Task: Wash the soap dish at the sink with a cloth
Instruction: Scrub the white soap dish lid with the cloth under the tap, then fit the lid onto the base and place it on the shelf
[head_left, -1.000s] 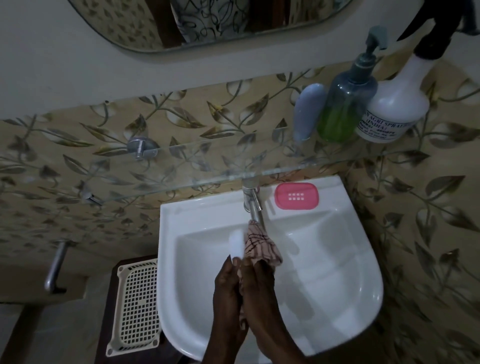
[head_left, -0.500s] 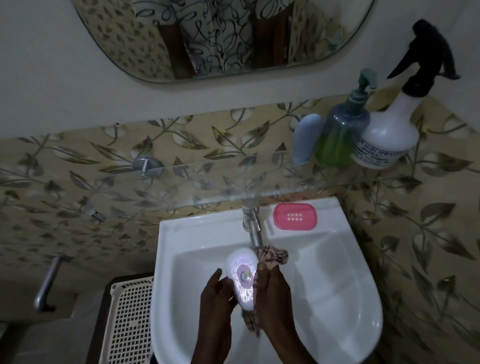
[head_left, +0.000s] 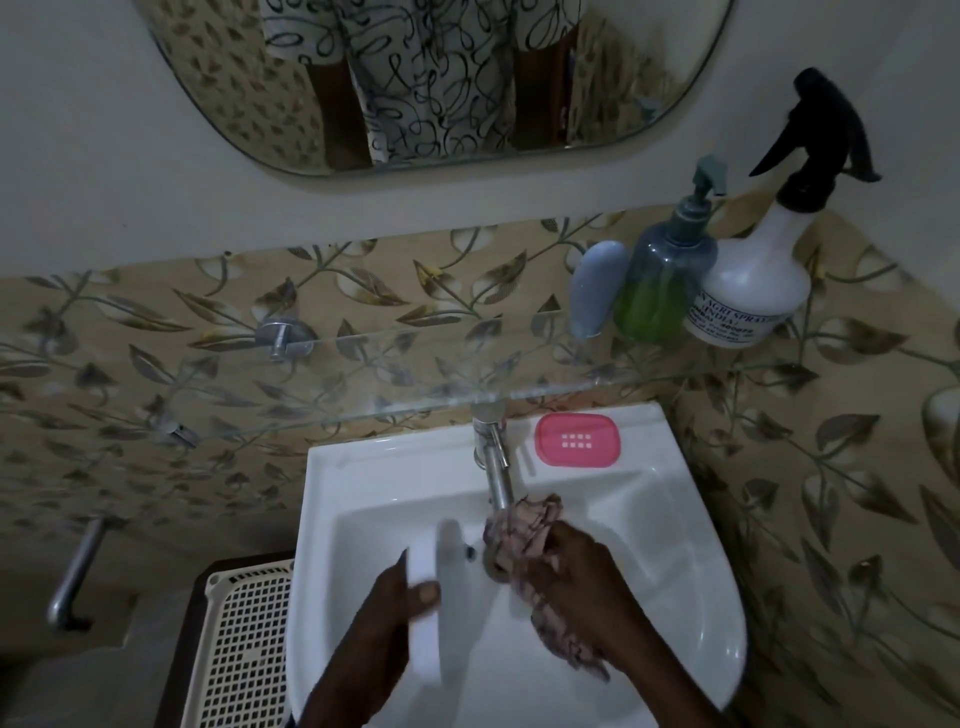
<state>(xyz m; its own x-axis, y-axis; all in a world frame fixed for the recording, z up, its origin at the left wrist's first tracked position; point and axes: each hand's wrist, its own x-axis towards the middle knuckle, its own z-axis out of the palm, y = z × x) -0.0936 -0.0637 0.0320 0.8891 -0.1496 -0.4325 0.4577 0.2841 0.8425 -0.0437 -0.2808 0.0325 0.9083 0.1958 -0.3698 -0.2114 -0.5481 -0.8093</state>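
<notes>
Over sink (head_left: 691, 525) | soap dish (head_left: 451, 597) white, edge-on | left hand (head_left: 387, 621) gripping

Oval mirror (head_left: 441, 88) on the white wall, reflecting patterned fabric; leaf-print tiles (head_left: 156, 322) below it; glass shelf (head_left: 363, 384) on metal pegs across the tiles; on its right end, close together, a pale blue tube (head_left: 595, 288), a pump bottle (head_left: 662, 275) with green liquid, and a white spray bottle (head_left: 753, 283) with black trigger, label too small to read; cream perforated basket (head_left: 239, 644) on a dark stand lower left; metal bar (head_left: 75, 571) at far left, possibly a handle.
</notes>
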